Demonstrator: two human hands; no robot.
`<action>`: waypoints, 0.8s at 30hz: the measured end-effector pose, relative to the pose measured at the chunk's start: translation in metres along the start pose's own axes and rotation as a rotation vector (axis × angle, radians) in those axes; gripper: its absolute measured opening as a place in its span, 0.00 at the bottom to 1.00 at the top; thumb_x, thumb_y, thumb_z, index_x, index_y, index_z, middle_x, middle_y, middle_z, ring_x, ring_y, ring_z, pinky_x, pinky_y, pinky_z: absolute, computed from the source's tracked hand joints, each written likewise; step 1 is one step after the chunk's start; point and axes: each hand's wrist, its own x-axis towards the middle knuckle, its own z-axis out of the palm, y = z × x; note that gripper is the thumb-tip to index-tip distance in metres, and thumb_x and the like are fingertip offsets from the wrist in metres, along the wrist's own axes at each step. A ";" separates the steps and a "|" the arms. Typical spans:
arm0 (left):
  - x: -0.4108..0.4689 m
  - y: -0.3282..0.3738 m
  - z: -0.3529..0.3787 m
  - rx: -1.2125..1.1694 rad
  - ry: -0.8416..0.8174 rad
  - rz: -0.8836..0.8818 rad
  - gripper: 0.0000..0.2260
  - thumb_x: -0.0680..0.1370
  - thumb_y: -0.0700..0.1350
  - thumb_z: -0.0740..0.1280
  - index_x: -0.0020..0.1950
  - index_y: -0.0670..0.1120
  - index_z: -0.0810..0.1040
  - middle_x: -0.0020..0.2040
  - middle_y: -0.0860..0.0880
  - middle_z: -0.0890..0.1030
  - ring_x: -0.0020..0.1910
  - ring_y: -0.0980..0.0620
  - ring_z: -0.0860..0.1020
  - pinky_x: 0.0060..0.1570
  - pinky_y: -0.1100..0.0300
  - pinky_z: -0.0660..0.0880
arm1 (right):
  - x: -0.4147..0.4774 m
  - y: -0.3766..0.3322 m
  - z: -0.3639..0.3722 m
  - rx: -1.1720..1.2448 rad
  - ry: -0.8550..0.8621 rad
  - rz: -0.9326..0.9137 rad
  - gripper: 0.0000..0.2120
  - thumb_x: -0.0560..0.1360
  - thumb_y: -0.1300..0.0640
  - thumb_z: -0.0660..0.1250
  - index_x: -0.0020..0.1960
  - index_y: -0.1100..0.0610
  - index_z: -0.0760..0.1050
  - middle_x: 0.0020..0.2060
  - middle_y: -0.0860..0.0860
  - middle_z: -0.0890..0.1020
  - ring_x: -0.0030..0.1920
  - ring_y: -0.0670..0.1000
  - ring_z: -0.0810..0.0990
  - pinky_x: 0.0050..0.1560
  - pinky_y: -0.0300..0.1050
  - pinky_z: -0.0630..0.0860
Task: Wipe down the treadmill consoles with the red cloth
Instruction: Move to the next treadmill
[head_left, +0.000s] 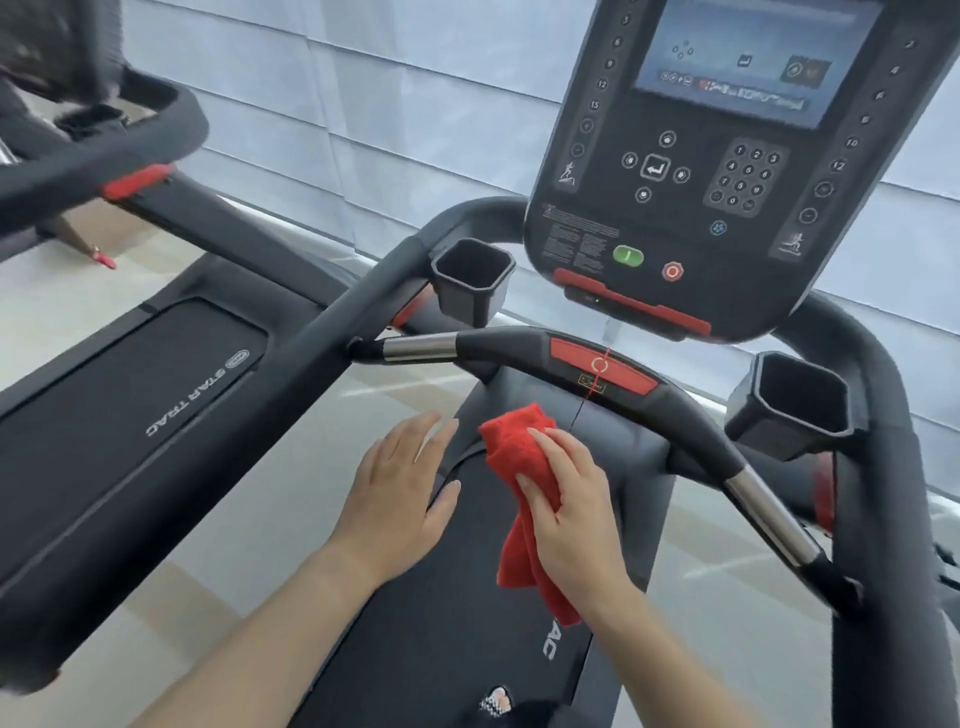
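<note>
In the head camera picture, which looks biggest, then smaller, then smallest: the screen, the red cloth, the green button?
1. Screen, biggest, though cut off at the top edge.
2. Red cloth, partly hidden under the right hand.
3. Green button, clearly smallest.
The cloth is nearer the camera, so it looks bigger than it really is.

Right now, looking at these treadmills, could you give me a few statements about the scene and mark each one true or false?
1. The right hand holds the red cloth. True.
2. The left hand grips the cloth as well. False: it is open and empty, apart from the cloth.
3. The cloth is pressed against the console screen. False: it is below the curved handlebar, well short of the screen.
4. Both cup holders look empty. True.
5. The console has a green button and a red button. True.
</note>
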 end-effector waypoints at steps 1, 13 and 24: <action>-0.006 -0.004 -0.002 -0.005 -0.001 -0.006 0.27 0.75 0.55 0.52 0.71 0.47 0.64 0.70 0.48 0.67 0.69 0.49 0.63 0.66 0.53 0.61 | -0.003 -0.003 0.004 -0.009 -0.009 -0.002 0.18 0.77 0.54 0.64 0.66 0.48 0.70 0.66 0.42 0.69 0.63 0.48 0.67 0.64 0.38 0.60; -0.154 -0.132 -0.076 0.032 0.021 -0.304 0.25 0.75 0.55 0.52 0.70 0.48 0.67 0.69 0.49 0.69 0.68 0.48 0.66 0.64 0.43 0.67 | -0.051 -0.126 0.145 0.038 -0.250 -0.155 0.18 0.77 0.55 0.64 0.66 0.48 0.69 0.66 0.42 0.68 0.63 0.50 0.68 0.64 0.44 0.64; -0.304 -0.254 -0.149 0.107 0.114 -0.515 0.23 0.75 0.52 0.55 0.69 0.48 0.69 0.67 0.50 0.72 0.65 0.49 0.69 0.62 0.48 0.66 | -0.116 -0.276 0.277 0.189 -0.397 -0.289 0.17 0.77 0.53 0.62 0.66 0.46 0.68 0.64 0.38 0.68 0.63 0.47 0.68 0.62 0.43 0.65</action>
